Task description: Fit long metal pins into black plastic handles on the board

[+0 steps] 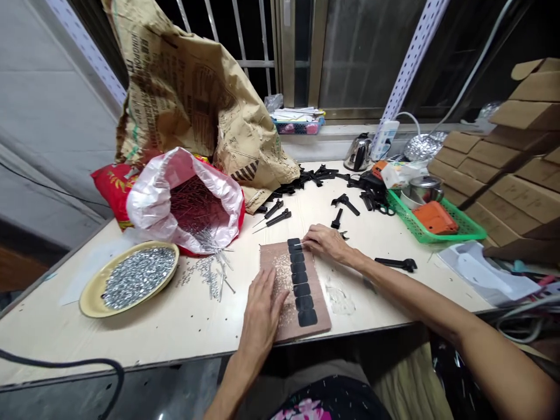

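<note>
A brown board (322, 318) lies near the table's front edge. Down it runs a column of several black rounded square pieces (301, 290), and pale worn specks cover its left side. My left hand (262, 306) lies on the board's left part, fingers stretched and thumb apart, holding nothing. At the board's far right edge, my right hand (329, 242) pinches a thin pale rod (299, 245), whose tip is over the upper black pieces. Left of the board are scattered long metal pins (223, 271). Black plastic parts (345, 203) lie beyond the right hand.
A yellow bowl (85, 297) of small shiny metal pieces stands at left. Behind it, an open white-and-red bag (151, 198) holds reddish pins, beside a large brown paper sack (196, 87). At right are a green basket (405, 224), a white tray (485, 274) and stacked cardboard boxes (516, 181).
</note>
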### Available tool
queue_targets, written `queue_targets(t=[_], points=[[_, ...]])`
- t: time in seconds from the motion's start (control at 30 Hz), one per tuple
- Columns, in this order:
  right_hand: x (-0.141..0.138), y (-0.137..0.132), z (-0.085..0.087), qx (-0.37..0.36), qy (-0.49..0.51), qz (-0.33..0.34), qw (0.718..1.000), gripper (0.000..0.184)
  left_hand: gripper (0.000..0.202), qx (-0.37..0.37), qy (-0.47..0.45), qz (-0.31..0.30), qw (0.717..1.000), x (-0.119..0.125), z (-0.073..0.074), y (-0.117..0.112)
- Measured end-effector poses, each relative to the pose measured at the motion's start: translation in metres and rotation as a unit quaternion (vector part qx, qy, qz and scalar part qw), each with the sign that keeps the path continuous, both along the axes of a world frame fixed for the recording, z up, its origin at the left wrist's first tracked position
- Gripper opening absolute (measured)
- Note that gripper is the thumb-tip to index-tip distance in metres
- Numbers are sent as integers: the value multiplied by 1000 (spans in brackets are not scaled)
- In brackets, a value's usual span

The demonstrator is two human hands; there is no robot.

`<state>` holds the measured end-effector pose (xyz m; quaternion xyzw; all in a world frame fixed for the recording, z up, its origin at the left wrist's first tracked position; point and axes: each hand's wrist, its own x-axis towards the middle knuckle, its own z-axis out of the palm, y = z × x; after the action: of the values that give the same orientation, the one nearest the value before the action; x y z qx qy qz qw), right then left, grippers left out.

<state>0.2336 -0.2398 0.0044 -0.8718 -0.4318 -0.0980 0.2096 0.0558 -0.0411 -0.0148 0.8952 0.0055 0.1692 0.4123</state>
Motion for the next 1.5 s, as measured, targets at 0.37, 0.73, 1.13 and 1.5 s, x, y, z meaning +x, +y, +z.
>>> queue_targets(t=[0.37,0.73,1.13,1.5], points=[[-30,-18,-7,-25,-28,125,991,30,66,188,26,-2,982,0,-26,-15],[-27,-18,-9,-4,-1,180,984,29,62,229,23,6,973,-1,-22,-18],[-23,-22,-13,-20,-1,215,976,25,54,215,26,4,976,-1,-22,-17],[-46,-25,-17,-34,-58,248,967,28,50,230,6,9,973,1,-22,-19]])
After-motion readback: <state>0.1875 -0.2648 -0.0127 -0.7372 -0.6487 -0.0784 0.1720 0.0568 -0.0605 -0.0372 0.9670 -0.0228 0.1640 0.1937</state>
